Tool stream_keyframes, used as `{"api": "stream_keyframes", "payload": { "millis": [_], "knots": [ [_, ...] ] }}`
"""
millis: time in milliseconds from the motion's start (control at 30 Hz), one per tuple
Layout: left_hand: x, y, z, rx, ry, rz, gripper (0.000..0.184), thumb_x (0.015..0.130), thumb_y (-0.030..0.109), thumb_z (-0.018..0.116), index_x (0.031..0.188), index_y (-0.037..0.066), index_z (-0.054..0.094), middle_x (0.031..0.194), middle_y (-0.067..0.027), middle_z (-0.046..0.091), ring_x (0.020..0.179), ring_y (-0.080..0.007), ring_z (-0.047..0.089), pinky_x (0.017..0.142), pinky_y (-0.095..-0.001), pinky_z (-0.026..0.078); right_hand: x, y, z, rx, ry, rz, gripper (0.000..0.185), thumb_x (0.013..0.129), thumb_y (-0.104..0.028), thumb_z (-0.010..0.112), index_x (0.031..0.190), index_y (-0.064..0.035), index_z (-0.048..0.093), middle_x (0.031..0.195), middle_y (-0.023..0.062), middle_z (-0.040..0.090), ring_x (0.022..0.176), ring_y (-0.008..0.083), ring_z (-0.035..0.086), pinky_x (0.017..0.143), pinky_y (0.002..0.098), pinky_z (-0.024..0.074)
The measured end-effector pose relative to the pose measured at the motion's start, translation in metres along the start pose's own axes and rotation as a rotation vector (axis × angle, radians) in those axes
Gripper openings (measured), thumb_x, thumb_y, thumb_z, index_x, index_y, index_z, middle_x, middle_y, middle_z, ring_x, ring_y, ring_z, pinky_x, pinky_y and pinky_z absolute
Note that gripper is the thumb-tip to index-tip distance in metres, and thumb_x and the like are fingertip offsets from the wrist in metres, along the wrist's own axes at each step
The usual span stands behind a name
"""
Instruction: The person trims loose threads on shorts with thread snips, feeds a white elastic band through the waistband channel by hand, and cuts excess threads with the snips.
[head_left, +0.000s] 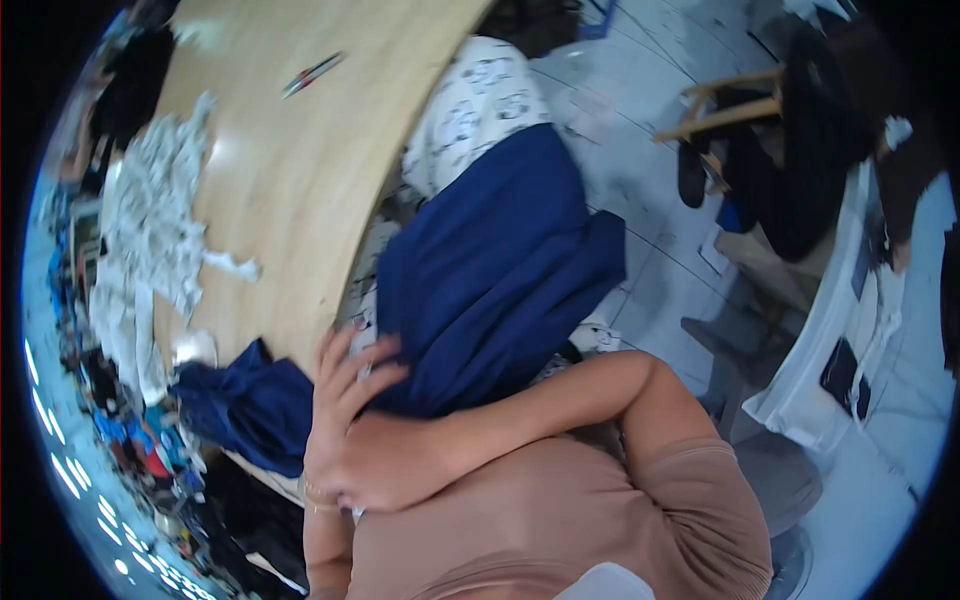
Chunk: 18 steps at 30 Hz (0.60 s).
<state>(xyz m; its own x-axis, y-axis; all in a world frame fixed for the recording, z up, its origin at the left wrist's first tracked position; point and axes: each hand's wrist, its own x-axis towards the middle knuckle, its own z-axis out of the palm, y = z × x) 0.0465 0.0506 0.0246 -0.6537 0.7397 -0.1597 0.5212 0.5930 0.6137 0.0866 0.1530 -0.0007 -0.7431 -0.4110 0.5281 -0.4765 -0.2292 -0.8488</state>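
A dark blue cloth (490, 270) lies in folds across my lap, over patterned white trousers (485, 105). My left hand (350, 375) is raised at the cloth's near left edge, its fingers spread and slightly blurred. I cannot tell whether they touch the fabric. My right hand (385, 465) crosses over the left wrist, close to a thin bracelet (320, 497). Its fingers curl downward and are mostly hidden, so what they grip cannot be made out. Left of the hands, a second dark blue cloth piece (245, 400) lies bunched at the table's edge.
A light wooden table (290, 190) extends on my left, with a heap of white cloth (155, 220) and a small red-and-dark tool (313, 75) on it. To the right are a wooden stool (725, 105), a white machine table (810, 380) and a tiled floor (650, 240).
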Motion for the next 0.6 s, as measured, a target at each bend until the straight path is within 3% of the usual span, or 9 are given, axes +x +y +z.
{"api": "stream_keyframes", "payload": {
  "millis": [33, 67, 133, 267, 300, 333, 367, 433, 600],
  "knots": [
    [-0.010, -0.018, 0.008, -0.070, -0.144, -0.026, 0.029, 0.074, 0.021, 0.053, 0.097, 0.006, 0.063, 0.118, -0.0120, 0.058, 0.124, -0.0324, 0.042, 0.106, -0.0465, 0.025, -0.006, 0.006, 0.013, 0.169, -0.095, 0.035, 0.013, 0.070, -0.013, 0.063, 0.072, -0.0001, 0.061, 0.066, 0.0212, 0.060, 0.065, 0.0359, 0.062, 0.062, 0.0453, 0.0461],
    [-0.025, -0.042, 0.020, -0.135, -0.295, -0.058, 0.029, 0.072, 0.023, 0.054, 0.093, 0.006, 0.064, 0.115, -0.0106, 0.060, 0.122, -0.0318, 0.044, 0.106, -0.0454, 0.026, -0.003, 0.010, 0.017, 0.095, -0.133, 0.084, 0.013, 0.070, -0.015, 0.063, 0.072, -0.0015, 0.062, 0.064, 0.0201, 0.059, 0.064, 0.0358, 0.062, 0.061, 0.0453, 0.0458],
    [-0.042, -0.049, 0.045, -0.010, -0.212, -0.184, 0.022, 0.077, 0.017, 0.053, 0.094, 0.007, 0.064, 0.110, -0.0129, 0.062, 0.106, -0.0256, 0.055, 0.101, -0.0418, 0.033, 0.011, 0.019, 0.022, 0.166, -0.173, 0.158, 0.013, 0.071, -0.018, 0.064, 0.070, -0.0049, 0.063, 0.061, 0.0172, 0.059, 0.063, 0.0352, 0.061, 0.059, 0.0449, 0.0454],
    [-0.046, -0.040, 0.056, -0.046, 0.003, -0.360, 0.032, 0.079, 0.026, 0.051, 0.102, 0.005, 0.058, 0.116, -0.0137, 0.058, 0.110, -0.0254, 0.052, 0.103, -0.0411, 0.031, 0.055, 0.001, 0.046, 0.419, -0.132, -0.056, 0.014, 0.074, -0.023, 0.063, 0.072, -0.0089, 0.064, 0.069, 0.0119, 0.063, 0.070, 0.0320, 0.061, 0.062, 0.0429, 0.0466],
    [-0.046, -0.039, 0.055, -0.070, 0.030, -0.396, 0.035, 0.079, 0.028, 0.051, 0.104, 0.004, 0.057, 0.117, -0.0139, 0.057, 0.112, -0.0254, 0.051, 0.104, -0.0409, 0.030, 0.069, 0.001, 0.065, 0.542, -0.184, -0.143, 0.018, 0.074, -0.023, 0.065, 0.085, -0.0103, 0.068, 0.076, 0.0091, 0.066, 0.074, 0.0261, 0.063, 0.064, 0.0384, 0.0479],
    [-0.046, -0.037, 0.053, -0.097, 0.061, -0.430, 0.038, 0.079, 0.030, 0.050, 0.106, 0.004, 0.056, 0.118, -0.0141, 0.056, 0.113, -0.0253, 0.050, 0.104, -0.0407, 0.029, 0.090, 0.001, 0.082, 0.666, -0.310, -0.300, 0.032, 0.075, -0.026, 0.067, 0.103, -0.0091, 0.065, 0.086, 0.0115, 0.066, 0.083, 0.0266, 0.062, 0.070, 0.0366, 0.0478],
    [-0.048, -0.036, 0.050, -0.123, 0.092, -0.467, 0.041, 0.079, 0.032, 0.050, 0.108, 0.003, 0.054, 0.120, -0.0143, 0.055, 0.114, -0.0253, 0.049, 0.105, -0.0405, 0.029, 0.095, -0.010, 0.079, 0.739, -0.407, -0.383, 0.058, 0.083, -0.027, 0.067, 0.133, -0.0101, 0.044, 0.118, 0.0169, 0.058, 0.104, 0.0320, 0.056, 0.087, 0.0462, 0.0433],
    [-0.049, -0.035, 0.044, -0.187, 0.150, -0.522, 0.047, 0.080, 0.037, 0.049, 0.112, 0.002, 0.051, 0.122, -0.0147, 0.053, 0.116, -0.0252, 0.047, 0.106, -0.0402, 0.027, 0.104, -0.032, 0.099, 0.689, -0.406, -0.429, 0.054, 0.080, -0.015, 0.066, 0.130, -0.0060, 0.048, 0.104, 0.0210, 0.060, 0.095, 0.0323, 0.058, 0.079, 0.0432, 0.0462],
    [-0.051, -0.036, 0.021, -0.399, 0.312, -0.614, 0.063, 0.082, 0.048, 0.047, 0.122, 0.000, 0.044, 0.129, -0.0157, 0.047, 0.122, -0.0250, 0.042, 0.108, -0.0393, 0.024, 0.099, -0.042, 0.093, 0.813, -0.444, -0.496, 0.050, 0.080, -0.012, 0.064, 0.128, -0.0095, 0.050, 0.094, 0.0179, 0.061, 0.087, 0.0307, 0.059, 0.073, 0.0419, 0.0460]
  ]
}}
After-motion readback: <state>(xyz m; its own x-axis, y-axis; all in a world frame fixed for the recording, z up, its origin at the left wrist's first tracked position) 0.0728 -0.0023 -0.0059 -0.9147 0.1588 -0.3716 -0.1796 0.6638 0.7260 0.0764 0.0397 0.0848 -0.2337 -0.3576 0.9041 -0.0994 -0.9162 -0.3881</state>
